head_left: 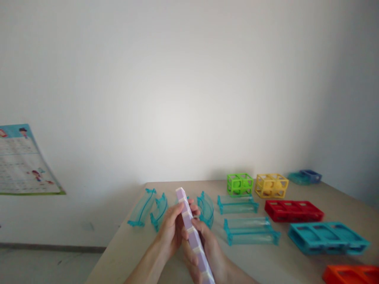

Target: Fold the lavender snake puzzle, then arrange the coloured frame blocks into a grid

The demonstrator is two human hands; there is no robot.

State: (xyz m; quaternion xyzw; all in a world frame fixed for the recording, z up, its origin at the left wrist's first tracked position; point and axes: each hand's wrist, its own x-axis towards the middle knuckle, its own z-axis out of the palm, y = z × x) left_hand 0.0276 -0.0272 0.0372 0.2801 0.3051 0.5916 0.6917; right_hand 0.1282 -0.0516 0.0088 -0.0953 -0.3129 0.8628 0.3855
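Note:
Both hands are wrapped around a long lavender block bar (194,238) with pale bands along it, tilted with its far end up and to the left. My left hand (171,228) grips its left side, the thumb near the upper end. My right hand (211,241) closes on it from the right, a bit lower, with the thumb on its side. The bar's near end runs out of the bottom of the view. Just beyond the hands lie clear teal curved track pieces (206,210), partly hidden by the fingers.
Further clear teal tube pieces (251,232) lie left and right on the table (118,262). At the right stand green (240,184) and yellow cube frames (271,186), with red (293,211), blue (328,236) and orange frames (352,274) nearer. A wall (177,98) rises behind.

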